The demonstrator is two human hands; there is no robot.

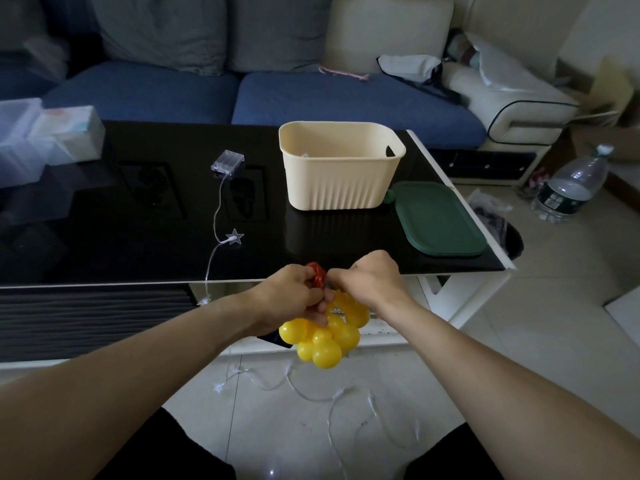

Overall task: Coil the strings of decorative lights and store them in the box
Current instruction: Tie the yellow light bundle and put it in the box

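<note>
A bunch of yellow ball lights (325, 337) hangs just in front of the black table's near edge. My left hand (294, 296) grips the bunch at its top together with a red coiled piece (318, 274). My right hand (370, 284) pinches the same bundle from the right, fingers curled. The cream box (341, 188) stands open on the table beyond my hands, its green lid (438, 221) lying beside it on the right. A second string with clear star lights (234, 237) runs from a clear battery case (227, 161) over the table edge onto the floor (346, 396).
The black glass table (138, 220) has clear plastic boxes (45, 140) at its far left. A blue sofa (263, 95) stands behind it. A plastic water bottle (571, 185) stands on the tiled floor at the right.
</note>
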